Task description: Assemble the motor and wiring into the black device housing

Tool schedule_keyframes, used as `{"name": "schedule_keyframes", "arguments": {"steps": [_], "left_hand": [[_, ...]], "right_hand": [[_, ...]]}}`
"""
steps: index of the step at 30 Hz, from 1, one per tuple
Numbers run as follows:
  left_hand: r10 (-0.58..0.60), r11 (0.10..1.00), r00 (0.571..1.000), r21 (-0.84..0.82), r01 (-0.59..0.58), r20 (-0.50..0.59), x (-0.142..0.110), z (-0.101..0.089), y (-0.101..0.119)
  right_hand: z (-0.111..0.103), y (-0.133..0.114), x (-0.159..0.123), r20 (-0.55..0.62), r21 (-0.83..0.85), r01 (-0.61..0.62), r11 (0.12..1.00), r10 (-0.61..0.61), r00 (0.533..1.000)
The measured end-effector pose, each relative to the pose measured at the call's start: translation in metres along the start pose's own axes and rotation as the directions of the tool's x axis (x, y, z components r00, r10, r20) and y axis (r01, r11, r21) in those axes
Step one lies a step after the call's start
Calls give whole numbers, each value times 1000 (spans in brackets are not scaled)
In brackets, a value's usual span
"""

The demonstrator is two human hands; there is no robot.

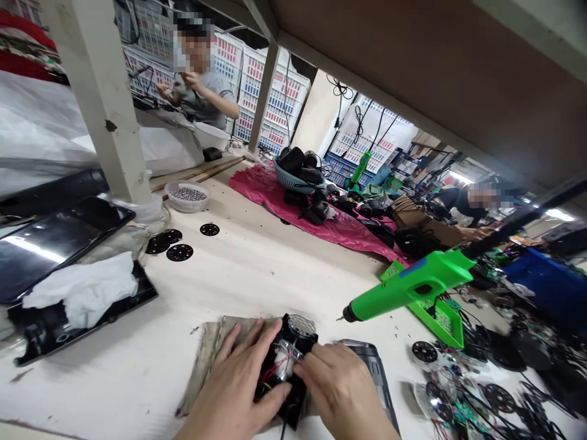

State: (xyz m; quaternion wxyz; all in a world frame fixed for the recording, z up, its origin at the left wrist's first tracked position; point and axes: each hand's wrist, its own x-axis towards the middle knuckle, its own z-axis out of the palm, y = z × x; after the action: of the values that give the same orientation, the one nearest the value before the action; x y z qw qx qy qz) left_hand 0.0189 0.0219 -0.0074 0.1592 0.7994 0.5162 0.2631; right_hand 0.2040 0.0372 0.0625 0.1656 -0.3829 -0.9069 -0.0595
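Note:
A small black device housing [293, 351] with a silver motor and red wires lies on a grey cloth [208, 351] at the near edge of the white bench. My left hand [238, 385] rests flat on its left side, fingers stretched over cloth and housing. My right hand [342, 385] is curled at its right side, fingertips pinched on the silver part in the middle. A green electric screwdriver [413, 287] hangs tip-left just above and right of my hands.
A black panel [376, 370] lies under my right hand. Black discs [178, 252] and a bowl of screws [187, 195] sit far left. Black trays with white cloth [87, 290] are left. Loose parts [463, 397] and a green tray [440, 321] lie right. Two other people work farther back.

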Motion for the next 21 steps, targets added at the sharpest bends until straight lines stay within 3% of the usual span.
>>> {"name": "schedule_keyframes", "arguments": {"steps": [4, 11, 15, 21], "left_hand": [[-1, 999, 1000, -40, 2, 11, 1, -1, 1], [-40, 993, 999, -113, 41, 7, -1, -1, 7], [-64, 993, 998, -103, 61, -26, -1, -1, 9], [-29, 993, 999, -118, 30, 16, 0, 1, 7]], "right_hand": [[8, 1, -12, -94, 11, -15, 1000, 16, 995], [-4, -1, -4, 18, -82, -22, 996, 24, 1000], [-5, -1, -2, 4, -83, -17, 996, 17, 1000], [4, -2, -4, 7, -62, -60, 996, 61, 998]]}}
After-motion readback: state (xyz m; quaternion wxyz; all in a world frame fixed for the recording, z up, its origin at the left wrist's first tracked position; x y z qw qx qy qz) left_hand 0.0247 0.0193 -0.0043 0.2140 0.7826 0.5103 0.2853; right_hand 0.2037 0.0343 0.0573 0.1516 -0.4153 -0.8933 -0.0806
